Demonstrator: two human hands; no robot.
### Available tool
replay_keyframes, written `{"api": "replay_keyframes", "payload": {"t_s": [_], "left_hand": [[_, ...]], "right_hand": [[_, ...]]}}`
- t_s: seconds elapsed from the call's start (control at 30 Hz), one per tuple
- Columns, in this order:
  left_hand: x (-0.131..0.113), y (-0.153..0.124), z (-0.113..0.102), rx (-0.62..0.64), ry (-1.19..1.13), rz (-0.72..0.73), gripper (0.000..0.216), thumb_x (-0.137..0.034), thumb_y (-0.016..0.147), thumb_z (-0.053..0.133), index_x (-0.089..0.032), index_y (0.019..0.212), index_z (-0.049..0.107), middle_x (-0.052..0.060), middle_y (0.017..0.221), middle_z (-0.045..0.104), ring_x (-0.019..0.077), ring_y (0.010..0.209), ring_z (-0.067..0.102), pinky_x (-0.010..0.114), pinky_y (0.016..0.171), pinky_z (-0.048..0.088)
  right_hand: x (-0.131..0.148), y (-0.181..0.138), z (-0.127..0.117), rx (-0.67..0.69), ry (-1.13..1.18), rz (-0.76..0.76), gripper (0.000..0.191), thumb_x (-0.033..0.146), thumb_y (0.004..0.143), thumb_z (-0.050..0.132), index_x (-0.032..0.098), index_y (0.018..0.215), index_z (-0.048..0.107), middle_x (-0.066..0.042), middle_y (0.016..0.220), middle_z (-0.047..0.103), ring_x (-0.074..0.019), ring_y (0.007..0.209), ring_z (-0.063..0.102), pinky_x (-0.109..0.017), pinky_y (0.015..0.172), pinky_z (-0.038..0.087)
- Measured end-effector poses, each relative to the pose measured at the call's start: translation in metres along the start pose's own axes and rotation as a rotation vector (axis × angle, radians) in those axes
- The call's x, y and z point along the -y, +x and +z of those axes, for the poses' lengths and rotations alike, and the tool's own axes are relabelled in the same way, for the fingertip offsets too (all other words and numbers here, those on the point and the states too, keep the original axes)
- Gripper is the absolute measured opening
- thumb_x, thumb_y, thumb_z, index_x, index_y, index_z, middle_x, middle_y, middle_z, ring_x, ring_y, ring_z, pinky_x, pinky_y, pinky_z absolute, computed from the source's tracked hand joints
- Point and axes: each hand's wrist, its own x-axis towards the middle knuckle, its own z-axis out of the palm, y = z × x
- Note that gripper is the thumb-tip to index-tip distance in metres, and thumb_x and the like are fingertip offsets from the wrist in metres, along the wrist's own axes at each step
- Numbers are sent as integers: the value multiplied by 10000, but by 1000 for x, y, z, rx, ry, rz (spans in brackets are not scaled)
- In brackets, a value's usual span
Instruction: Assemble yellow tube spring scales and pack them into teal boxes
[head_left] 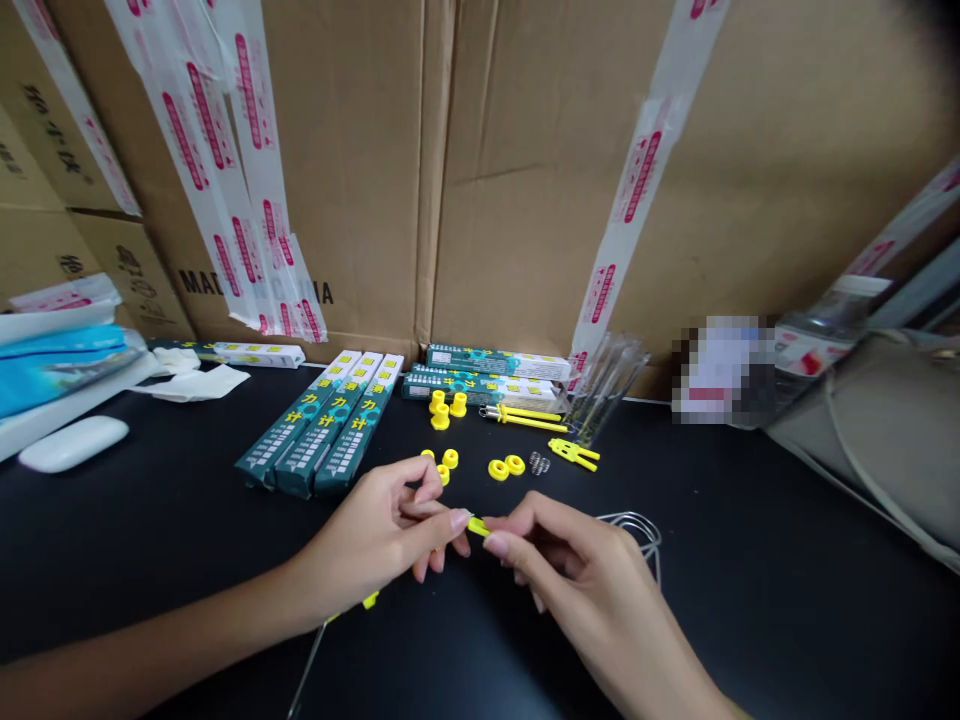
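A small yellow plastic piece (pixel 478 526) spans the gap between my two hands above the black table. My left hand (pixel 390 530) pinches its left end between thumb and fingers. The other end sits between the thumb and index finger of my right hand (pixel 577 555). My fingers cover much of the piece, so its full shape is hidden. Just beyond my hands lie small yellow caps (pixel 450 458), yellow rings (pixel 506 467), small wire springs (pixel 539 462) and flat yellow forked pieces (pixel 574 453). Bent metal wires (pixel 637 525) show partly behind my right hand.
Narrow green-and-white boxes (pixel 322 425) lie at the left, more boxes (pixel 487 375) at the back. Yellow flanged plugs (pixel 442 410), yellow rods (pixel 525 415) and clear tubes (pixel 604 385) stand nearby. A cardboard box (pixel 510 200) walls the back; a bottle (pixel 817 335) is at the right.
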Motion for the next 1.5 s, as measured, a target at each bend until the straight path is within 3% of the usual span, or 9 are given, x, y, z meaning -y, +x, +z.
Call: {"api": "replay_keyframes", "payload": {"t_s": [0.1,0.2,0.37,0.57,0.77,0.97,1.2,1.37,1.5], "left_hand": [[1,0,0,8,65,4,382,-359,806,722,-210,692,389,-8,662,673,84,516,566,163,443,432],[3,-1,-1,22,109,-11,344,-345,803,734,-200,715,436,-14,667,665,94,545,574,161,452,434],[7,-1,1,15,155,-8,319,-400,825,710,-209,775,460,-36,603,622,127,542,599,174,418,448],[12,3,0,33,216,42,291,-442,927,567,-227,820,402,-39,578,620,105,462,550,162,386,410],[13,4,-1,49,241,65,307,-436,946,540,-245,807,344,-58,588,582,91,465,511,142,382,378],[12,1,7,38,183,6,370,-537,943,484,-253,772,320,-96,489,492,69,354,409,120,296,308],[3,3,5,-6,3,-69,470,-660,827,586,-246,872,368,-89,553,565,70,424,454,109,335,337],[-2,3,-1,80,101,-107,370,-424,792,740,-198,979,516,-75,579,617,68,450,464,130,382,363],[-1,1,-1,118,127,-128,284,-403,832,702,-154,940,620,-4,648,702,79,480,490,158,412,394]], "right_hand": [[-3,6,1,7,271,196,253,435,818,748,190,829,683,10,685,662,-104,537,514,-200,442,370],[-5,7,2,28,298,250,329,410,754,800,191,994,752,42,620,574,-98,510,458,-215,464,358],[-4,2,4,72,91,146,201,397,838,705,236,829,825,-25,758,626,-151,632,543,-274,581,420],[3,1,3,62,-72,56,143,292,890,678,276,895,820,-2,716,580,-149,617,543,-266,557,382],[4,-1,3,5,-244,-208,183,217,944,622,262,973,797,21,682,496,-129,557,482,-242,520,384],[-13,-3,8,-42,-338,-410,283,141,975,510,209,1140,729,-4,768,485,-149,621,531,-250,554,443],[-3,0,0,-113,-306,-374,219,168,960,562,177,1074,749,0,729,494,-137,566,515,-238,502,438],[-1,2,-11,-126,-332,-383,183,169,948,596,215,1020,759,-3,731,528,-147,609,563,-246,543,462],[-4,6,-17,-159,-284,-391,96,166,904,675,206,971,730,-20,815,647,-138,616,603,-240,563,501]]}}
